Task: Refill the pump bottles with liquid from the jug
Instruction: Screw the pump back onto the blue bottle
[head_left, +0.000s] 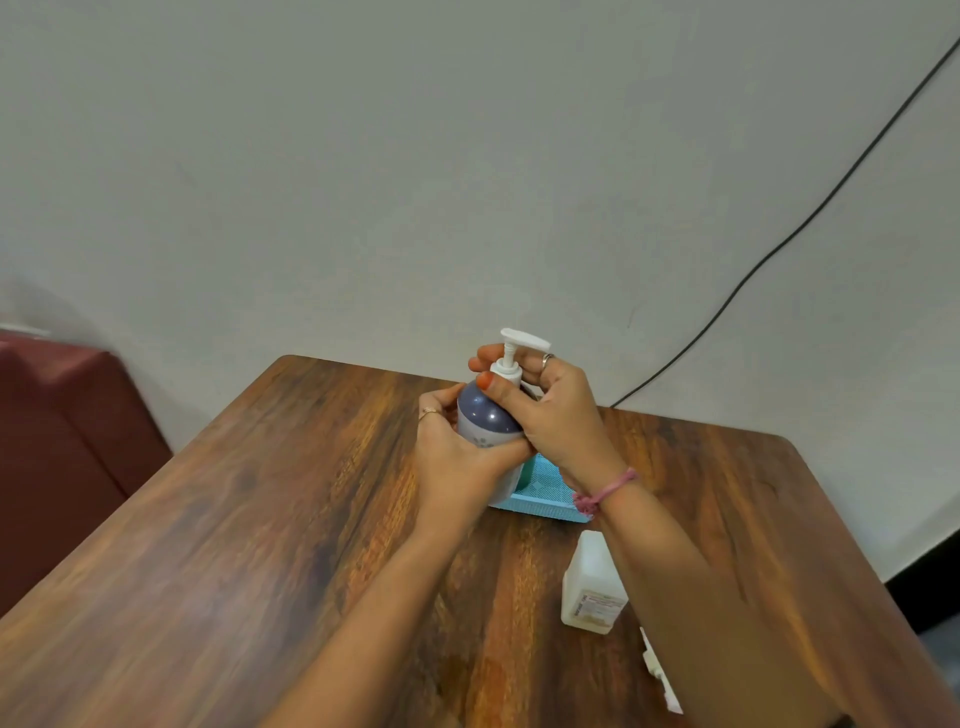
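Note:
A pump bottle (485, 418) with a blue-grey domed top and white body is held up above the wooden table (260, 519). My left hand (457, 462) grips its body from the left. My right hand (550, 410) pinches the white collar of the pump head (511, 358), thumb in front and fingers behind. The pump's nozzle points right. A translucent white jug (589, 587) with a printed label stands on the table near my right forearm, which hides part of it.
A light blue basket (543, 493) sits on the table under my hands, holding something green that is mostly hidden. A white object (657, 670) lies by my right arm at the front. A black cable (779, 244) runs down the wall. A dark red seat (62, 441) stands at left.

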